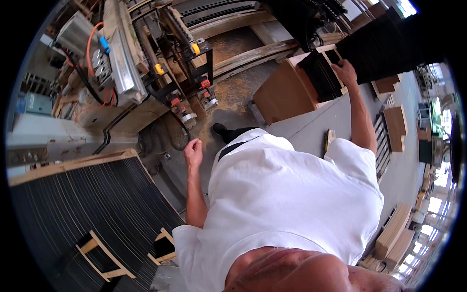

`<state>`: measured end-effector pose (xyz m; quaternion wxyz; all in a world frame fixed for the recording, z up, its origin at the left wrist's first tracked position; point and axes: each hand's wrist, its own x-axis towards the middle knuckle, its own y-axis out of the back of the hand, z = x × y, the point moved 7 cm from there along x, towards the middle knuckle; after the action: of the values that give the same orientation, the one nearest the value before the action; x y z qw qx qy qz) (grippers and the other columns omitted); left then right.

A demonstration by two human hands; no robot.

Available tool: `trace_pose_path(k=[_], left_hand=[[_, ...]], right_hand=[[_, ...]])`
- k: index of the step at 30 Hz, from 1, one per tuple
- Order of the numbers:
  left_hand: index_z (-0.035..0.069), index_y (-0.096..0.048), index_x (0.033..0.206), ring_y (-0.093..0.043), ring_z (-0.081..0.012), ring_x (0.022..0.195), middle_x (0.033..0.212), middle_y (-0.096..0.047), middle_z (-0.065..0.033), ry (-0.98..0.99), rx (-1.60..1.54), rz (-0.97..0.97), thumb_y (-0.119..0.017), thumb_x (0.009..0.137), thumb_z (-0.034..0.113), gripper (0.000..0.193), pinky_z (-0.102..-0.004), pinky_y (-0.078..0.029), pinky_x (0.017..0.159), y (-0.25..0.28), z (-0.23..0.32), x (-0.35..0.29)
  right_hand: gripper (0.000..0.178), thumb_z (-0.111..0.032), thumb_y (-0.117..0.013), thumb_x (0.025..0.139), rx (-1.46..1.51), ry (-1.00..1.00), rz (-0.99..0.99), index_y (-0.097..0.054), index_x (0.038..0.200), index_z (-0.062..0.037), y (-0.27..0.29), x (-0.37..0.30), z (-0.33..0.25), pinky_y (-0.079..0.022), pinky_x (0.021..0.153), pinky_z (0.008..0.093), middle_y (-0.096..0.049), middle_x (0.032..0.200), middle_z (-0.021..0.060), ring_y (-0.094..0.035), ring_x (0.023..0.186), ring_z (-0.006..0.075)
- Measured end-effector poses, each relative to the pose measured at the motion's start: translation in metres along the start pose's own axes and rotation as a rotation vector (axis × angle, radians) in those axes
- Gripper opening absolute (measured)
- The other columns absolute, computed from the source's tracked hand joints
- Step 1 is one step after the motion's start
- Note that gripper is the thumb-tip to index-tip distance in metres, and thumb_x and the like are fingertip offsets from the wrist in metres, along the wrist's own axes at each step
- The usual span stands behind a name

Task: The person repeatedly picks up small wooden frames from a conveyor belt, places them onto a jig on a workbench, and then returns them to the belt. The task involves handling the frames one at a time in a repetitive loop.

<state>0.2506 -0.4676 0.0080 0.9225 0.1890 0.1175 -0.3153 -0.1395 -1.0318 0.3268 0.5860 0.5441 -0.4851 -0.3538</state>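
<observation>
My right hand [345, 73] reaches out to the far right, its fingers closed over the edge of a light wooden frame [334, 53]. That frame is by several black panels [318, 75] beside a brown board-sided box [284, 95]. My left hand [193, 153] hangs in front of me with its fingers curled in, and nothing shows in them. It is nearest to a dark hose and the machine's lower end, apart from both. How far the right fingertips wrap round the frame is hidden.
A machine with metal rails [124, 73] and yellow-tipped clamps [159, 69] stands ahead on the left. Sawdust [238, 95] lies on the floor. Near left is a large stack of black wood-edged panels [92, 194]. Board stacks [394, 231] stand at the right.
</observation>
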Motion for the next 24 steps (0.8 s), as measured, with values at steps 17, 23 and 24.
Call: trace_pose_path(k=[17, 23, 24], left_hand=[[0.001, -0.067, 0.099, -0.061, -0.0133, 0.073, 0.083, -0.067, -0.0067, -0.006, 0.003, 0.018, -0.065, 0.084, 0.018, 0.023, -0.0279, -0.050, 0.070, -0.005, 0.044, 0.049], [0.001, -0.064, 0.102, -0.053, -0.0054, 0.067, 0.076, -0.060, 0.0011, -0.219, -0.300, 0.131, -0.058, 0.093, 0.019, 0.021, -0.0211, -0.045, 0.061, -0.013, 0.231, 0.148], [0.001, -0.064, 0.102, -0.053, -0.0055, 0.068, 0.077, -0.060, 0.0009, -0.226, -0.304, 0.170, -0.057, 0.093, 0.018, 0.021, -0.0210, -0.045, 0.061, -0.011, 0.264, 0.171]], right_hand=[[0.027, -0.015, -0.064, 0.081, 0.434, 0.201, 0.121, -0.065, 0.108, -0.0101, -0.039, 0.064, -0.070, -0.050, 0.077, 0.0345, -0.068, 0.095, 0.0120, -0.066, 0.086, 0.0236], [0.029, -0.004, -0.065, 0.083, 0.807, 0.382, -0.003, -0.066, 0.111, -0.0095, -0.028, 0.110, -0.260, -0.050, 0.074, 0.0301, -0.067, 0.093, 0.0064, -0.062, 0.082, 0.0141], [0.028, -0.003, -0.065, 0.082, 0.845, 0.469, -0.005, -0.066, 0.109, -0.0097, -0.033, 0.119, -0.278, -0.050, 0.073, 0.0300, -0.067, 0.092, 0.0071, -0.062, 0.081, 0.0151]])
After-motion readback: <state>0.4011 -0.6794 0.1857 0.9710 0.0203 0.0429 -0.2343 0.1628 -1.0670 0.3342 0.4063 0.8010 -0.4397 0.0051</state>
